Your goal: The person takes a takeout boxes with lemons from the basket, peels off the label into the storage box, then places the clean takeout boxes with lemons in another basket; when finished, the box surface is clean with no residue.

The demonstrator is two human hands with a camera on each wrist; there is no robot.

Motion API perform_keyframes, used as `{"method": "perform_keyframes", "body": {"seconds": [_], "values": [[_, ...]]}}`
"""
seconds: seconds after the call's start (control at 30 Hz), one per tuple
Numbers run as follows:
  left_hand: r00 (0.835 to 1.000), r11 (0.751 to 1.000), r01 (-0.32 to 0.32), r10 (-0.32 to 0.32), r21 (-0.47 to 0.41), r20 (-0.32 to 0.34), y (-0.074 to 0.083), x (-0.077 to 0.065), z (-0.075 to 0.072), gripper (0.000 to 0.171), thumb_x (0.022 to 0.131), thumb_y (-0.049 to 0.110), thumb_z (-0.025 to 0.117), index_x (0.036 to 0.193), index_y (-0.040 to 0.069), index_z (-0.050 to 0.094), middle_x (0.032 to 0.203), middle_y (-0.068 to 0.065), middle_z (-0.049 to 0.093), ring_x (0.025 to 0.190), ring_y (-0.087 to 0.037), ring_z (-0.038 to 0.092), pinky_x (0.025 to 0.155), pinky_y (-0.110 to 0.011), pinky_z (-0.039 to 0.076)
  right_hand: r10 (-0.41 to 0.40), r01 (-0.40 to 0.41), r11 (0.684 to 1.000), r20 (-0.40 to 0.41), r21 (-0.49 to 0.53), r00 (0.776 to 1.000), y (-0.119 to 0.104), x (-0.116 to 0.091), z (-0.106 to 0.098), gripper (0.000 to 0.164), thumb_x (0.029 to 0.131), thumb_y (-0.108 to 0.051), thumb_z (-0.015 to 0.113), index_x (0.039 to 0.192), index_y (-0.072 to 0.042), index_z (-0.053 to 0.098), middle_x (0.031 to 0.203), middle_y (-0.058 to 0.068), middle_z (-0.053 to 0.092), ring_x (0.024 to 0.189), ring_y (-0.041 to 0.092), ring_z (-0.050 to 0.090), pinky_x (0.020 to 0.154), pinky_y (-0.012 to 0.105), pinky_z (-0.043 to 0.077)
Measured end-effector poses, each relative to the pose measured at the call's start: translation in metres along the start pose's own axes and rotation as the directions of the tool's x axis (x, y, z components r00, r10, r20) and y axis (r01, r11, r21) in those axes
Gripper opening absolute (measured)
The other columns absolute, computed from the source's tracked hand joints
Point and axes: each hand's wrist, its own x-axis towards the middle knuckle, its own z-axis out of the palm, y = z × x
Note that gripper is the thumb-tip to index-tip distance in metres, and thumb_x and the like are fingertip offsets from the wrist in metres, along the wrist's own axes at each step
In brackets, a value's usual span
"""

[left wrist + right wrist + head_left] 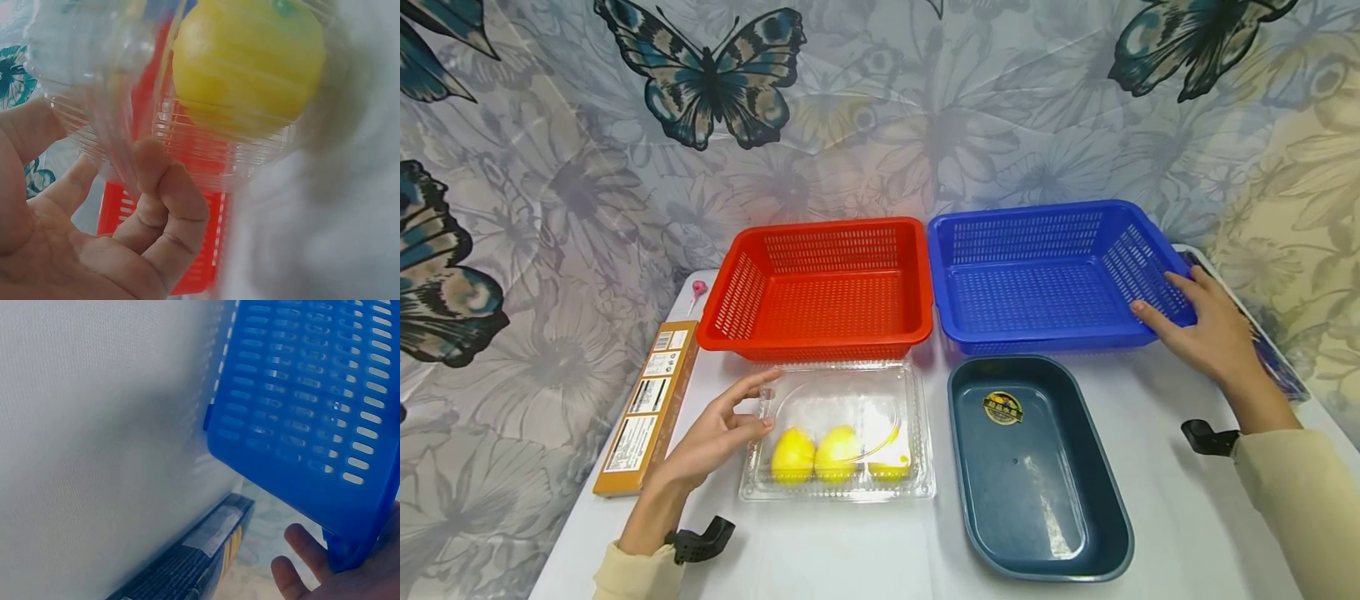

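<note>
A clear plastic clamshell box lies on the table with yellow fruits visible through it along its near side. My left hand grips the box's left edge, its fingers curled against the plastic in the left wrist view. One yellow fruit with a green spot shows close up there. The blue basket stands at the back right. My right hand holds its right rim, thumb on the inner side, while some fingers show below the rim in the right wrist view.
A red basket stands behind the clamshell box, beside the blue one. The dark teal tray with a round sticker is front right. An orange-brown carton and a pink lollipop lie left. A dark box is right of the blue basket.
</note>
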Motion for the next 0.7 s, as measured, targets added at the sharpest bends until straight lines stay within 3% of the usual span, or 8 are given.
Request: {"method": "perform_keyframes", "body": {"seconds": [0.33,0.53,0.7], "values": [[0.998,0.997,-0.055,0.056,-0.046,0.033,0.01,-0.008,-0.009,0.065,0.099,0.004,0.06,0.158,0.014,0.035,0.147,-0.016,0.039,0.086,-0.035,0.07,0.076,-0.03,0.058,-0.003,0.003,1.0,-0.001,-0.016,1.0,0.002,-0.001,0.003,0.087,0.101,-0.051,0.051,0.163,-0.004,0.011,0.17,0.023,-0.002,0.153,0.057,0.003,0.11,0.083,0.006],[0.992,0.993,-0.118,0.119,-0.023,0.033,0.026,-0.011,-0.014,0.065,0.099,0.0,0.058,0.158,0.012,0.035,0.156,-0.004,0.037,0.085,-0.028,0.071,0.081,-0.03,0.058,0.019,-0.018,1.0,0.026,-0.01,0.999,0.003,0.0,0.002,0.093,0.101,-0.053,0.05,0.162,-0.002,0.003,0.17,0.021,-0.006,0.154,0.054,-0.001,0.114,0.08,0.005],[0.986,0.986,-0.158,0.16,-0.043,0.039,0.044,-0.01,-0.019,0.064,0.097,-0.005,0.056,0.156,0.009,0.037,0.159,-0.001,0.036,0.09,-0.017,0.065,0.076,-0.028,0.057,0.013,-0.012,1.0,0.025,-0.017,1.0,0.002,0.001,0.0,0.093,0.101,-0.053,0.048,0.162,-0.001,0.002,0.17,0.021,-0.007,0.154,0.053,-0.001,0.115,0.079,0.004]]}}
